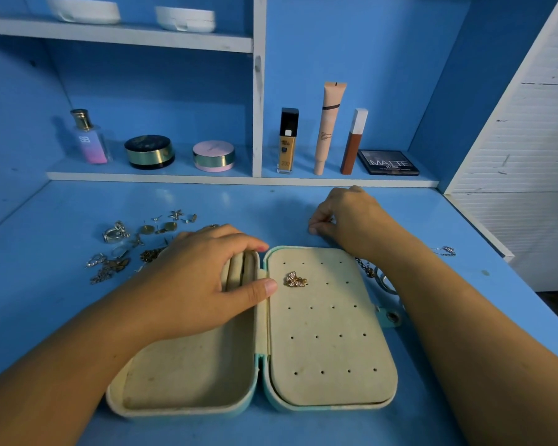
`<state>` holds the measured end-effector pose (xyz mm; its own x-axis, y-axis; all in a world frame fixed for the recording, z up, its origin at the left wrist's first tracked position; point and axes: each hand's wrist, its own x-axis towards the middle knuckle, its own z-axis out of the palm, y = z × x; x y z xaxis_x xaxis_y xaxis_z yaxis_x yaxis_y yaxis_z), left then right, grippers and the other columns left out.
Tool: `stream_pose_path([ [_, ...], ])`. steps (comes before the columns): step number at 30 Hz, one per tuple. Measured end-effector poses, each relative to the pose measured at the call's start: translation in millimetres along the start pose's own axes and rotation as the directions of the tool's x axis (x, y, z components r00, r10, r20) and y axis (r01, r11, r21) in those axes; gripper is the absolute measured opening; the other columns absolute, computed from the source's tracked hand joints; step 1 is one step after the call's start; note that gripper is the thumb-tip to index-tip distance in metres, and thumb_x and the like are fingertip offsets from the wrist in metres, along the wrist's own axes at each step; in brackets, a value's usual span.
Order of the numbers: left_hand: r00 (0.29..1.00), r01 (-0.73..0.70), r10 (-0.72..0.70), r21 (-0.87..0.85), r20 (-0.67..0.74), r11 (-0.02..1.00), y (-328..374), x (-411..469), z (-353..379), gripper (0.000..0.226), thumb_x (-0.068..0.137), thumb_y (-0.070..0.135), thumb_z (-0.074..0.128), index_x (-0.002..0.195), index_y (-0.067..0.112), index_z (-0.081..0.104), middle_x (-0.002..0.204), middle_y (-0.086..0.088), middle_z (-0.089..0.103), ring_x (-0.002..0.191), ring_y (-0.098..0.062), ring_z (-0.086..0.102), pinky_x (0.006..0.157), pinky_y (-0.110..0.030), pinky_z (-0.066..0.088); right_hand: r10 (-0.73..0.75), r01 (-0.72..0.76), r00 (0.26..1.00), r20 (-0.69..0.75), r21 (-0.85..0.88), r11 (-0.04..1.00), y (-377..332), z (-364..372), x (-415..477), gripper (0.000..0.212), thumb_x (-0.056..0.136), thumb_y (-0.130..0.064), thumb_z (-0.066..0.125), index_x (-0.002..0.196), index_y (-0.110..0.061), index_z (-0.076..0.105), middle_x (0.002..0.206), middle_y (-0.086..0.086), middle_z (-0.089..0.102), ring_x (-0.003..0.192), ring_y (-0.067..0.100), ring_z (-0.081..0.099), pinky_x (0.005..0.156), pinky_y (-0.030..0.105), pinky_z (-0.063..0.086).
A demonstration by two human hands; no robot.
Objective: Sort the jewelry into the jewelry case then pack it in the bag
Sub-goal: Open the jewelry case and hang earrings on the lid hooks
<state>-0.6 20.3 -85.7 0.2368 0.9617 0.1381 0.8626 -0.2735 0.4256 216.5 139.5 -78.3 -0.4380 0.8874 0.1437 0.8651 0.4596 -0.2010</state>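
An open cream-lined jewelry case [329,381] with a pale teal shell lies flat on the blue desk. A gold sparkly earring [295,280] sits on its perforated right panel. My left hand [200,278] rests flat on the left half, fingers over the ring rolls, thumb at the hinge. My right hand [348,215] is beyond the case, fingertips pinching a small piece of jewelry on the desk. A pile of loose jewelry [132,246] lies left of the case. A chain and ring [372,272] lie under my right forearm. No bag is in view.
A small silver piece [446,251] lies near the desk's right edge. On the back shelf stand a perfume bottle [89,138], two round compacts [149,151], foundation bottles and tubes [287,141], and a palette [388,162]. White bowls [84,9] sit on the upper shelf.
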Motion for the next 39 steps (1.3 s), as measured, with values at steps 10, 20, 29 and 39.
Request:
stream_pose_path([
  [10, 1.0, -0.016, 0.016, 0.01, -0.003, 1.0, 4, -1, -2, 0.068, 0.069, 0.084, 0.037, 0.123, 0.044, 0.053, 0.111, 0.031, 0.051, 0.106, 0.005, 0.051, 0.098, -0.035, 0.043, -0.045, 0.045, 0.999, -0.014, 0.016, 0.999, 3, 1, 0, 0.014, 0.089, -0.033, 0.063, 0.1, -0.034, 0.071, 0.111, -0.004, 0.054, 0.109, 0.02, 0.039, 0.095, 0.039, 0.038],
  [20, 0.998, -0.029, 0.029, -0.002, -0.047, 1.0, 11, -2, -6, 0.062, 0.072, 0.078, 0.045, 0.124, 0.044, 0.054, 0.114, 0.031, 0.05, 0.112, 0.006, 0.048, 0.099, -0.032, 0.044, -0.086, 0.088, 0.996, -0.02, 0.163, 0.983, 2, -21, -16, 0.008, 0.093, -0.024, 0.056, 0.091, -0.027, 0.063, 0.086, -0.014, 0.054, 0.083, 0.007, 0.052, 0.067, 0.015, 0.037],
  [29, 0.997, -0.044, 0.061, 0.302, -0.047, 0.952, 60, 4, 0, 0.037, 0.086, 0.064, 0.049, 0.113, 0.044, 0.064, 0.127, 0.024, 0.047, 0.122, -0.001, 0.032, 0.092, -0.024, 0.025, -0.106, 0.084, 0.989, 0.102, 0.199, 0.976, 2, -33, -56, 0.009, 0.092, -0.024, 0.054, 0.087, -0.029, 0.06, 0.084, -0.009, 0.062, 0.073, 0.005, 0.056, 0.066, 0.024, 0.046],
  [39, 0.991, -0.02, 0.056, 0.284, -0.119, 0.959, 67, 7, 10, 0.024, 0.093, 0.048, 0.051, 0.106, 0.037, 0.068, 0.101, 0.017, 0.059, 0.098, -0.006, 0.044, 0.076, -0.024, 0.031, -0.066, 0.046, 0.993, 0.097, 0.202, 0.978, -3, -35, -57, 0.012, 0.092, -0.023, 0.052, 0.087, -0.029, 0.06, 0.085, -0.008, 0.061, 0.076, 0.013, 0.058, 0.069, 0.032, 0.052],
])
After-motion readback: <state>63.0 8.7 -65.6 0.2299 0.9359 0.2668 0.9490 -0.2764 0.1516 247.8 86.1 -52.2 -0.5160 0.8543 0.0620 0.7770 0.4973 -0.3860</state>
